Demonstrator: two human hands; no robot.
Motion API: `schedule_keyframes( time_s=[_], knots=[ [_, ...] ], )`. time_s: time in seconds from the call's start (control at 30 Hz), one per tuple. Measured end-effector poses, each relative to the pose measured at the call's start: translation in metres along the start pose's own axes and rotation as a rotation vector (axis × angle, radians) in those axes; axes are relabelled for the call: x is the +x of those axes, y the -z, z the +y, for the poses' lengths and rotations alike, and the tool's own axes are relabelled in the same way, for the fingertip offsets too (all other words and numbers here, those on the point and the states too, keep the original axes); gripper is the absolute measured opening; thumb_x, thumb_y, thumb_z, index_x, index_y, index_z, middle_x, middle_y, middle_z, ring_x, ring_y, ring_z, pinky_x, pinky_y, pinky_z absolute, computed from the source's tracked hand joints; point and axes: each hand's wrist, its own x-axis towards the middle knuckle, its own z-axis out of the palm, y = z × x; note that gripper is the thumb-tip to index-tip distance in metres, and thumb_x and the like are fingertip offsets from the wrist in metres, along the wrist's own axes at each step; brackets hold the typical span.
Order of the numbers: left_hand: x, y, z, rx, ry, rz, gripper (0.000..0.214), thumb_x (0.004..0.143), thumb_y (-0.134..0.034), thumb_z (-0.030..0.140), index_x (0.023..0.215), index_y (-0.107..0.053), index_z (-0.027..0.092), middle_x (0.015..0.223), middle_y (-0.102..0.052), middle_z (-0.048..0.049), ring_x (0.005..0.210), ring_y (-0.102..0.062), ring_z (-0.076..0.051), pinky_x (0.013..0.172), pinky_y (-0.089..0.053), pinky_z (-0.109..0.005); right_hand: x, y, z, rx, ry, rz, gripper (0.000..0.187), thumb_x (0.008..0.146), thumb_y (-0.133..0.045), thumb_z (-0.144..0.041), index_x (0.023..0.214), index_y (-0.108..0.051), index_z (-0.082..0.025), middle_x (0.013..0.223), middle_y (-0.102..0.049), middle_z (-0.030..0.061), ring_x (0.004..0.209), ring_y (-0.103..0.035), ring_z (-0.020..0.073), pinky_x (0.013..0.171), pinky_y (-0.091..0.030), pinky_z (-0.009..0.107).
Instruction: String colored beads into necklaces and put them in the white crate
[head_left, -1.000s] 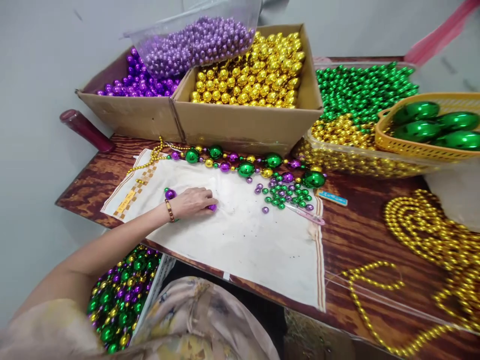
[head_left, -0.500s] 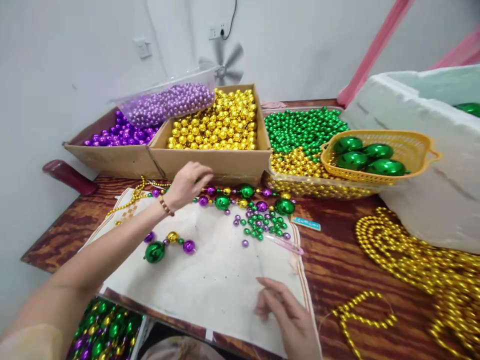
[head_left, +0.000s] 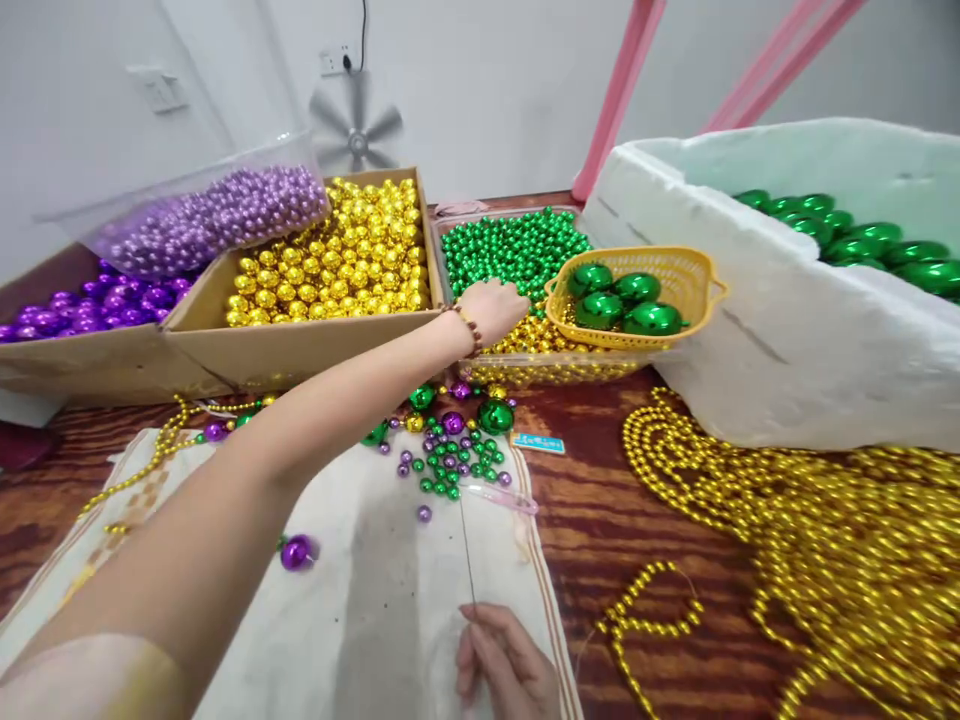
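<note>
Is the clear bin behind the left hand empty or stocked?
Stocked: green beads lie toward the back of the bin, gold beads toward the front; the left hand hides part.

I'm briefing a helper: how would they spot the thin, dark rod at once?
On the brown wooden table lies a white cloth with striped edges. Over its near right part, the person's right hand pinches the thin, dark rod, pointing toward small green and purple beads. It is darker and thinner than the pink oblong piece beside its tip.
</note>
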Motion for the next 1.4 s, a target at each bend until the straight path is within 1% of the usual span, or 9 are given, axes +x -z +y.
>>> schedule_keyframes(
  time_s=[0.1,0.2,0.37,0.43,0.53,0.67,0.8,1.1,1.4],
  knots=[
    [0.019,-0.014,0.004,-0.032,0.105,-0.108,0.039,0.094,-0.04,0.001,0.12,-0.068,0.008,0.116,-0.065,-0.0211,0.105,-0.064,-0.028,0.08,-0.049,-0.037,-0.005,0.003,0.0,0.011,-0.007,0.001,0.036,0.078,-0.079,-0.05,0.088,-0.074,-0.016,0.06,-0.062,0.0014,0.047,-0.055,0.012,0.045,-0.043,0.022],
    [0.025,-0.023,0.001,-0.067,0.132,-0.112,0.04,0.093,-0.04,-0.002,0.123,-0.065,0.006,0.118,-0.064,-0.0209,0.107,-0.064,-0.029,0.082,-0.048,-0.037,-0.006,0.009,-0.002,-0.018,-0.004,-0.044,0.033,0.081,-0.076,-0.048,0.09,-0.073,-0.016,0.062,-0.063,0.0022,0.049,-0.057,0.0133,0.047,-0.047,0.024],
    [0.011,-0.009,0.007,-0.307,0.113,0.129,0.037,0.095,-0.038,-0.002,0.12,-0.063,0.006,0.115,-0.062,-0.0151,0.11,-0.061,-0.026,0.09,-0.044,-0.039,-0.003,0.014,-0.001,-0.076,0.06,-0.101,0.028,0.084,-0.073,-0.042,0.094,-0.073,-0.015,0.065,-0.064,0.0031,0.052,-0.06,0.0147,0.05,-0.05,0.026],
    [-0.016,0.001,0.013,-0.589,0.062,0.214,0.025,0.092,-0.047,0.001,0.106,-0.067,0.007,0.105,-0.063,-0.0105,0.108,-0.061,-0.023,0.091,-0.044,-0.036,-0.003,0.011,-0.001,-0.088,0.103,-0.132,0.026,0.086,-0.072,-0.04,0.097,-0.073,-0.016,0.068,-0.066,0.0035,0.053,-0.062,0.0149,0.05,-0.051,0.026],
    [-0.089,-0.001,0.024,-1.205,0.061,0.149,0.009,0.086,-0.064,0.01,0.094,-0.068,0.011,0.086,-0.066,-0.0057,0.09,-0.065,-0.019,0.082,-0.048,-0.03,-0.004,0.004,-0.002,-0.112,0.176,-0.184,0.027,0.088,-0.069,-0.039,0.104,-0.071,-0.017,0.073,-0.069,0.0046,0.056,-0.064,0.0152,0.05,-0.051,0.025],
    [-0.203,-0.035,0.041,-1.976,0.481,0.085,0.019,0.084,-0.074,0.028,0.092,-0.065,0.013,0.082,-0.07,-0.0061,0.072,-0.068,-0.014,0.071,-0.054,-0.028,-0.007,-0.004,-0.004,-0.21,0.217,-0.181,0.021,0.09,-0.067,-0.036,0.098,-0.071,-0.017,0.076,-0.072,0.006,0.058,-0.067,0.0143,0.053,-0.051,0.022],
    [-0.27,-0.059,0.055,-2.348,0.758,0.19,0.025,0.082,-0.077,0.028,0.1,-0.07,0.012,0.09,-0.072,-0.0073,0.081,-0.071,-0.016,0.078,-0.058,-0.027,-0.012,-0.011,-0.007,-0.35,0.309,-0.197,0.017,0.092,-0.064,-0.032,0.092,-0.073,-0.017,0.062,-0.067,0.001,0.051,-0.063,0.0116,0.049,-0.049,0.02],
    [-0.298,-0.056,0.059,-2.555,0.836,0.389,0.019,0.087,-0.072,0.019,0.102,-0.072,0.008,0.084,-0.071,-0.0073,0.08,-0.072,-0.016,0.084,-0.059,-0.03,-0.024,-0.027,-0.011,-0.539,0.424,-0.226,0.019,0.094,-0.059,-0.028,0.096,-0.074,-0.017,0.054,-0.059,-0.0036,0.044,-0.055,0.008,0.047,-0.049,0.017],
    [-0.302,-0.063,0.062,-2.516,0.881,0.402,0.019,0.087,-0.071,0.02,0.102,-0.071,0.008,0.084,-0.072,-0.0084,0.079,-0.073,-0.018,0.083,-0.06,-0.031,-0.028,-0.031,-0.008,-0.592,0.402,-0.209,0.021,0.095,-0.057,-0.032,0.095,-0.071,-0.016,0.054,-0.059,-0.0039,0.041,-0.055,0.0077,0.044,-0.048,0.015]
  ],
)
